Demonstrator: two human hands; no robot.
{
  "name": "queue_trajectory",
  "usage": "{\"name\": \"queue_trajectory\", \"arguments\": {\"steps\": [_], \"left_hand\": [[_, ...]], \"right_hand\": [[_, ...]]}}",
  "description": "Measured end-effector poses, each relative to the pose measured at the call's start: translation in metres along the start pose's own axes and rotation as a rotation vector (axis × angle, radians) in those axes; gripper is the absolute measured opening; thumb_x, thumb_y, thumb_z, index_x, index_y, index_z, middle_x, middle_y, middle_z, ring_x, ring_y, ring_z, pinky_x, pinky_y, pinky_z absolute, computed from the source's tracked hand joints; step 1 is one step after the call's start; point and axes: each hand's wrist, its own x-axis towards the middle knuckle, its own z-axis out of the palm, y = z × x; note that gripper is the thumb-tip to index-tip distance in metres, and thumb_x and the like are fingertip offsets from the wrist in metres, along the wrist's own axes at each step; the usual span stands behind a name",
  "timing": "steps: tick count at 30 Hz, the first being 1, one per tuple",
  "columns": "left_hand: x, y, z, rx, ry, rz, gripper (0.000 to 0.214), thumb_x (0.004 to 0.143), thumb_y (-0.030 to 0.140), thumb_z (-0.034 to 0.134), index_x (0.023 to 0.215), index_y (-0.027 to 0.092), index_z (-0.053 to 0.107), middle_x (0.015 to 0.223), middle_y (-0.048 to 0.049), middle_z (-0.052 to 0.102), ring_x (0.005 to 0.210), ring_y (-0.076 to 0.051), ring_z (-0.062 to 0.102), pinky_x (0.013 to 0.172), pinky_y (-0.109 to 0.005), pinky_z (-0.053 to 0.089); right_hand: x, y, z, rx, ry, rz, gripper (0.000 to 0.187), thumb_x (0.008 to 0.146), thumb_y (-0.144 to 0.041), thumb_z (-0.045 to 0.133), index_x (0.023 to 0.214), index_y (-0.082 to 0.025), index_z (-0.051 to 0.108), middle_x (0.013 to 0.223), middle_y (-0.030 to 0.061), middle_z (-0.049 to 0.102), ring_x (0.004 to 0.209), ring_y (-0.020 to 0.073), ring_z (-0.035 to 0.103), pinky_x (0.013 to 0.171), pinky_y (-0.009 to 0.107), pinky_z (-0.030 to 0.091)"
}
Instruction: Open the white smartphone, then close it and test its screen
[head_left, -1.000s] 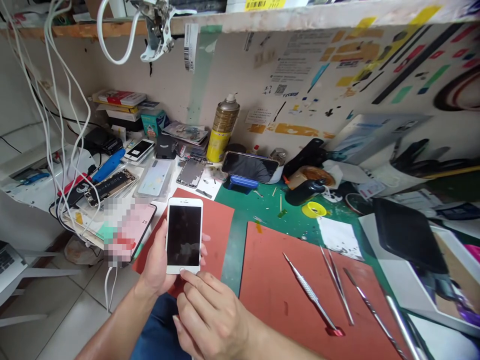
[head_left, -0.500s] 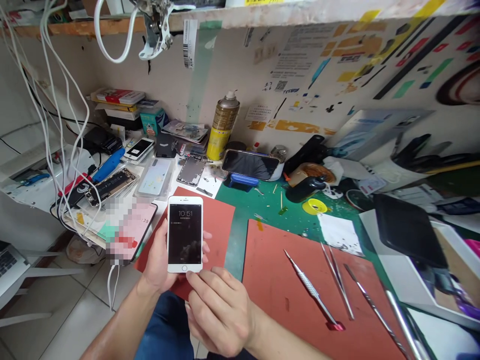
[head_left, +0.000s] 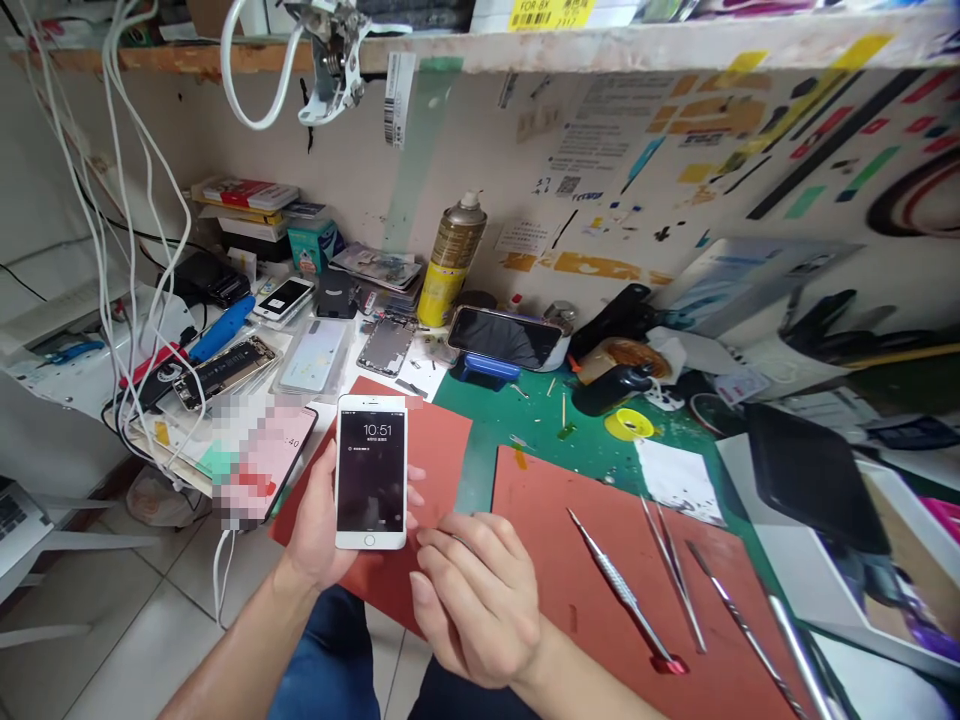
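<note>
My left hand [head_left: 315, 530] is wrapped round a white smartphone [head_left: 371, 475], with the thumb along its left edge and fingertips showing past the right edge. Its lit lock screen reads 10:51, and the round home button is at the bottom. Just right of the phone, apart from it, my right hand [head_left: 480, 600] is loosely curled, back of the hand upward. I see nothing held in it. A red-brown mat [head_left: 435, 440] lies beneath the phone. On a second mat [head_left: 540, 560] are a pen-like metal tool [head_left: 619, 580], tweezers [head_left: 675, 570] and a thin metal pick [head_left: 739, 615].
A pink-screened phone [head_left: 281, 460] with a white cable lies to the left. Behind are an opened phone [head_left: 229, 370], a spray can [head_left: 452, 260] and a black-screened phone on a stand [head_left: 506, 335]. A white box [head_left: 772, 520] stands right; a shelf [head_left: 570, 45] hangs above.
My right hand has moved right, from the phone's lower edge to clear of it. The left hand still holds the phone, whose screen stays lit. The camera view has shifted slightly.
</note>
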Motion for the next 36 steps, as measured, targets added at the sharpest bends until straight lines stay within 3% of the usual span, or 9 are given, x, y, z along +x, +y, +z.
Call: {"name": "queue_trajectory", "arguments": {"steps": [5,8,12,14,18,22,25,36], "left_hand": [[-0.0009,-0.0004,-0.0022,-0.015,-0.024,-0.024,0.072,0.100,0.062,0.033,0.116,0.003,0.071,0.108,-0.0243,0.074,0.076,-0.028,0.072,0.074,-0.041,0.058],[-0.0002,-0.0012,-0.0033,-0.012,-0.022,-0.017,0.070,0.100,0.061,0.034,0.118,0.005,0.070,0.111,-0.0233,0.074,0.080,-0.028,0.073,0.075,-0.041,0.058],[0.0013,-0.0007,-0.0017,0.010,0.011,-0.061,0.076,0.098,0.065,0.034,0.115,0.000,0.071,0.094,-0.0228,0.075,0.073,-0.028,0.072,0.070,-0.038,0.058],[0.0016,0.0000,-0.0006,0.017,0.027,-0.078,0.079,0.096,0.067,0.035,0.112,-0.002,0.072,0.088,-0.0222,0.075,0.070,-0.028,0.072,0.068,-0.038,0.058],[0.0009,-0.0001,-0.0002,-0.016,0.026,-0.010,0.070,0.099,0.062,0.036,0.116,0.003,0.071,0.107,-0.0226,0.075,0.079,-0.028,0.073,0.074,-0.040,0.060],[0.0004,-0.0013,-0.0017,-0.013,0.013,0.035,0.066,0.101,0.058,0.035,0.121,0.005,0.069,0.116,-0.0228,0.073,0.080,-0.029,0.074,0.070,-0.042,0.061],[0.0009,-0.0015,-0.0020,-0.018,0.012,0.039,0.065,0.102,0.057,0.035,0.123,0.005,0.067,0.118,-0.0233,0.072,0.084,-0.030,0.074,0.073,-0.043,0.062],[0.0009,-0.0017,-0.0039,-0.020,-0.003,0.006,0.065,0.100,0.059,0.038,0.121,0.006,0.069,0.115,-0.0228,0.073,0.086,-0.029,0.074,0.072,-0.039,0.060]], "right_hand": [[0.0023,0.0031,-0.0026,0.118,-0.026,0.019,0.008,0.084,-0.008,0.057,0.088,-0.011,0.063,0.074,0.0102,0.068,0.069,0.0200,0.057,0.059,0.033,0.042],[0.0033,0.0024,-0.0017,0.136,-0.061,-0.044,0.009,0.085,-0.011,0.057,0.089,-0.011,0.065,0.085,0.0132,0.072,0.063,0.0175,0.055,0.054,0.032,0.040],[0.0043,-0.0008,0.0019,0.133,-0.280,-0.139,0.016,0.092,-0.020,0.053,0.092,-0.012,0.067,0.117,0.0171,0.073,0.060,0.0144,0.055,0.051,0.032,0.041],[0.0035,-0.0025,0.0035,0.086,-0.345,-0.142,0.017,0.093,-0.024,0.053,0.091,-0.013,0.067,0.121,0.0161,0.072,0.058,0.0136,0.054,0.051,0.032,0.041],[-0.0004,-0.0023,0.0015,0.003,-0.166,-0.095,0.012,0.089,-0.019,0.058,0.085,-0.012,0.067,0.094,0.0160,0.076,0.058,0.0158,0.056,0.051,0.033,0.037],[-0.0007,-0.0001,-0.0034,0.033,-0.013,-0.053,0.010,0.086,-0.010,0.058,0.077,-0.011,0.064,0.070,0.0100,0.068,0.058,0.0165,0.056,0.050,0.033,0.031],[0.0011,-0.0005,-0.0034,0.065,-0.028,-0.075,0.010,0.086,-0.010,0.058,0.078,-0.012,0.064,0.068,0.0075,0.066,0.058,0.0156,0.055,0.049,0.032,0.030],[0.0023,-0.0013,-0.0001,0.082,-0.019,-0.092,0.006,0.084,-0.008,0.058,0.088,-0.010,0.063,0.082,0.0128,0.073,0.056,0.0141,0.054,0.048,0.030,0.032]]}}
